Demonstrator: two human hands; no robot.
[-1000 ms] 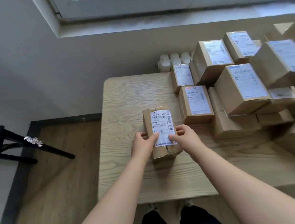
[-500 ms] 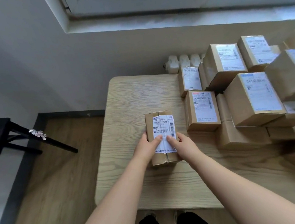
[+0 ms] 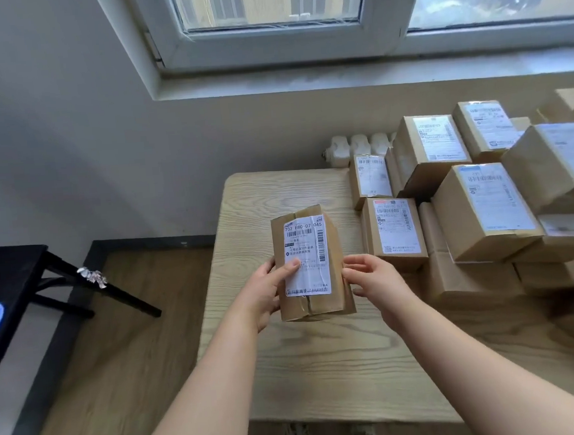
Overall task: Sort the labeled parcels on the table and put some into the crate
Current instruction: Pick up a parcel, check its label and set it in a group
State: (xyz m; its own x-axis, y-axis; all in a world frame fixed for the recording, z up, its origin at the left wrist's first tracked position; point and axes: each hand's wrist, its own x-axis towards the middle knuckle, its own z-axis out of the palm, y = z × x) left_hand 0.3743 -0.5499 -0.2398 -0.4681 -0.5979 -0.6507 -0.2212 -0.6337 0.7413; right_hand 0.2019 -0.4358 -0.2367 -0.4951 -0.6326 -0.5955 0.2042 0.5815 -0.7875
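A small brown parcel (image 3: 312, 267) with a white shipping label is lifted above the light wooden table (image 3: 325, 368), label facing me. My left hand (image 3: 267, 294) grips its left edge, thumb pressed on the label. My right hand (image 3: 369, 277) is at the parcel's right side with fingers curled and slightly apart; whether it touches the box is unclear. A pile of several labelled cardboard parcels (image 3: 481, 212) fills the table's right half. No crate is in view.
A wall with a window sill (image 3: 336, 76) runs behind the table, and a white radiator (image 3: 352, 148) sits below it. A black stand (image 3: 43, 281) is on the wooden floor to the left. My feet show under the table's near edge.
The parcel was lying on the table under both hands; now it is raised and tilted up toward me. My right hand has slid off the label to the parcel's right side.
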